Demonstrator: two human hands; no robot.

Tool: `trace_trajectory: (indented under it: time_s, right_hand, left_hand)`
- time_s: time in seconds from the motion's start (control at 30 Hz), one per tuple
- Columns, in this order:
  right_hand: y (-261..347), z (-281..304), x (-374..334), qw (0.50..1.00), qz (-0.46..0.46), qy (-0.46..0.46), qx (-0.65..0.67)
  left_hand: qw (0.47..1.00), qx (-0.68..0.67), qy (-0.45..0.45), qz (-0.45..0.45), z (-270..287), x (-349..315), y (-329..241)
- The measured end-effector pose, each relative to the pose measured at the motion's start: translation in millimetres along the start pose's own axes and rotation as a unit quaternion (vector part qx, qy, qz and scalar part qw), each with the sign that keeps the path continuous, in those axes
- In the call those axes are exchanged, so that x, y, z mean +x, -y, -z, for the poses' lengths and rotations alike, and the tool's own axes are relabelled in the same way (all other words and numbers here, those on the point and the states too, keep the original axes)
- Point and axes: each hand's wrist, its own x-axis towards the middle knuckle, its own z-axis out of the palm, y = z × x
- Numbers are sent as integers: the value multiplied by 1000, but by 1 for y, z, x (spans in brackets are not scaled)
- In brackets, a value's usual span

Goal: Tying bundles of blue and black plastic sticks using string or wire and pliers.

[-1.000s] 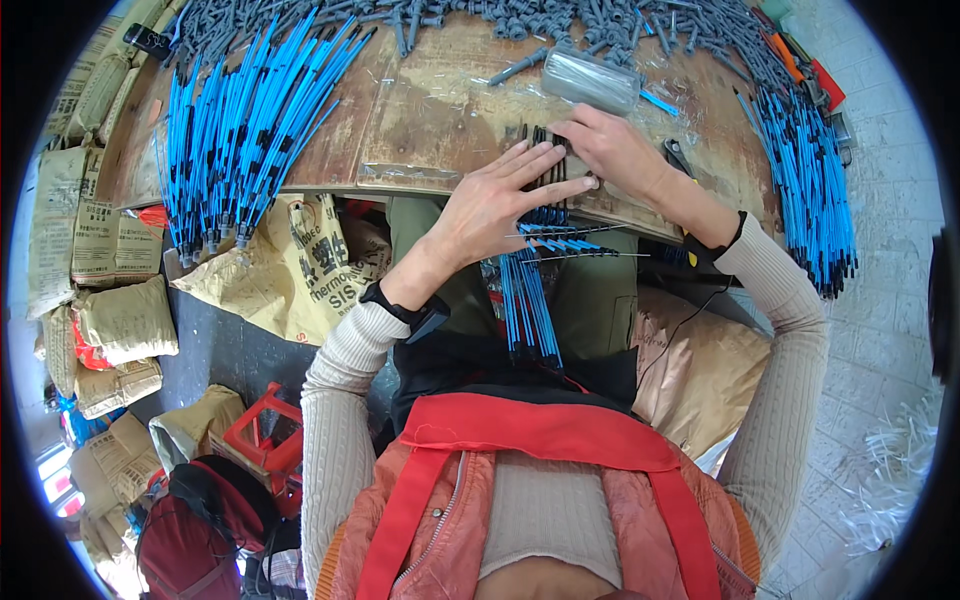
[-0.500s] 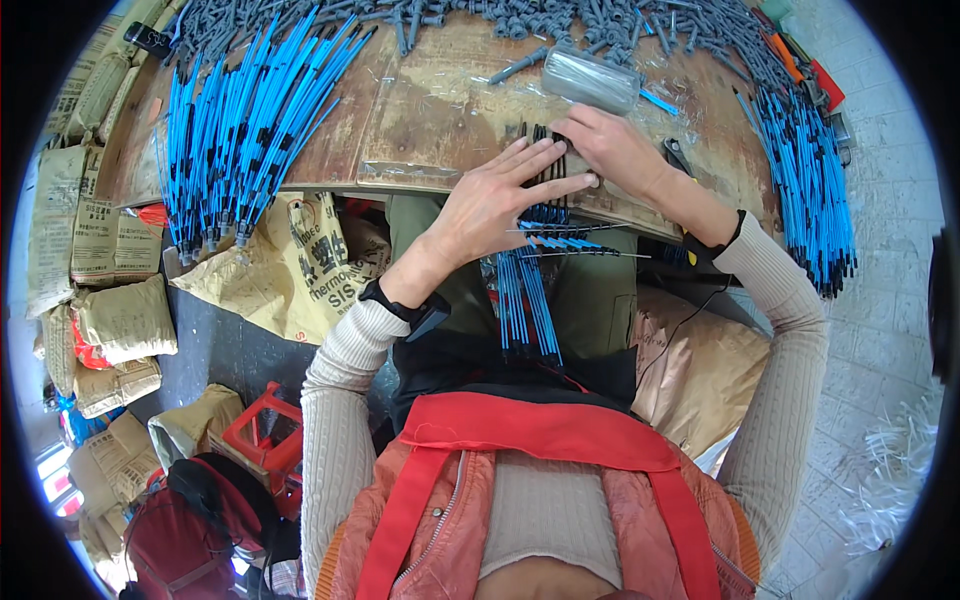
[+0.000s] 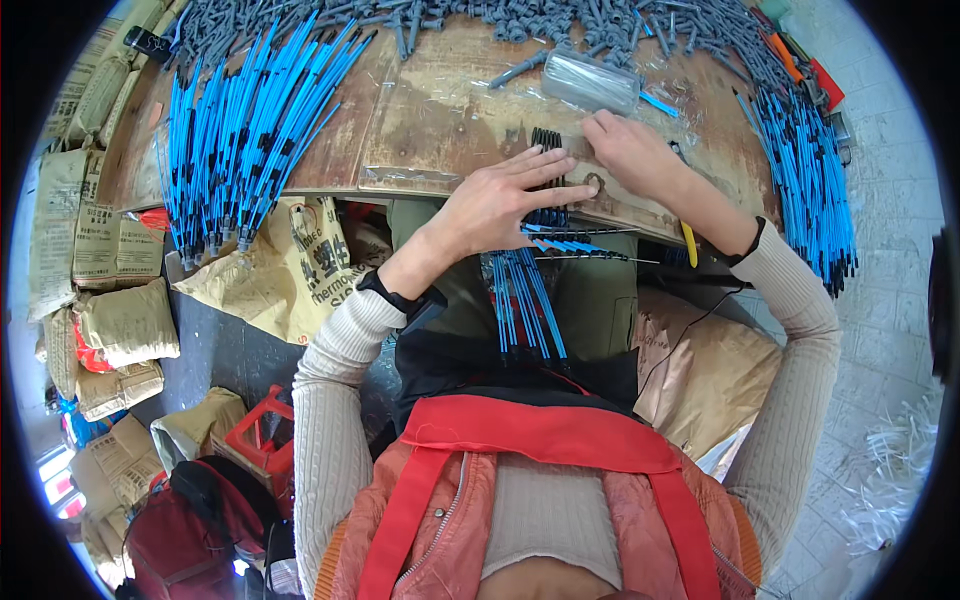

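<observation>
My left hand lies with fingers stretched out and spread over a row of slim blue rods with black ends at the table's front edge. The black tips poke out beyond the fingers, and the lower ends of these blue rods hang down over my lap. To the right, my right hand is raised a little off the row, fingertips drawn together; whether anything tiny is between them is hidden. Just beyond those fingertips lies a clear plastic container of thin transparent pieces.
Grey plastic plugs are heaped along the back of the wooden table. Bundles of blue rods lie at left and right. A yellow-handled tool sits by my right forearm. Paper sacks stack at far left.
My right hand has moved away from the black tips, to the right and slightly nearer me. The left hand stays spread over the rods, and the tips now show in an even row.
</observation>
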Motion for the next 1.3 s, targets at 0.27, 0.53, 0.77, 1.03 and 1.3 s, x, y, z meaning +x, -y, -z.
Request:
trace_trajectory:
  time_s: [0.27,0.53,0.77,1.03,1.3]
  right_hand:
    - [12,4,14,998,28,-47,29]
    - [69,52,-50,896,89,-27,434]
    - [119,-1,-46,795,-128,-190,562]
    - [113,108,-48,809,-45,-154,566]
    - [104,15,-43,700,-84,-106,701]
  left_hand:
    - [1000,-16,9,-6,0,3,1]
    - [1000,-5,-12,7,-5,-7,6]
    - [995,-83,-49,-7,3,0,-17]
    - [909,-382,-1,167,6,2,-64]
    - [897,-395,75,185,-64,-34,-26]
